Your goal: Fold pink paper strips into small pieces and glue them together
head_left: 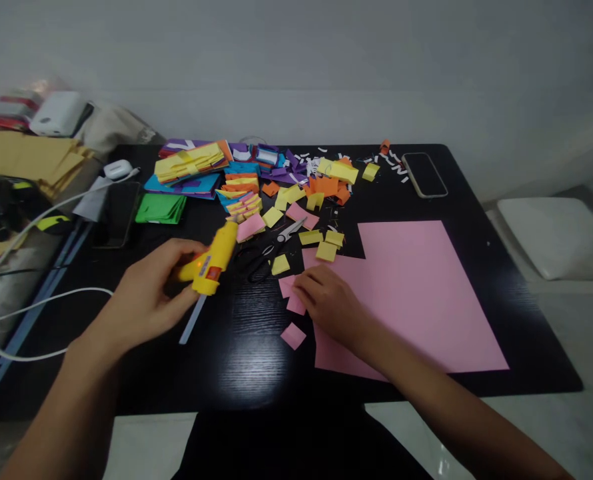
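Observation:
My left hand [149,293] is wrapped round a yellow hot glue gun [215,260], its nozzle pointing up and away from me and a glue stick [193,321] sticking out of its back end. Over small pink paper squares, my right hand [329,300] has its fingertips pinched on one pink paper square [287,285]. Another pink square [293,336] lies nearer to me. Under my right wrist spreads a large pink sheet [416,287] with a corner cut out. Scissors [271,250] with black handles lie between my hands, beside a yellow paper piece [280,265].
Folded paper stacks [191,167], a green paper bundle [161,208] and many coloured scraps [331,187] cover the table's back. One phone [425,175] lies back right, another dark phone [116,213] at left. A white cable [11,250] and long glue sticks [41,300] lie left.

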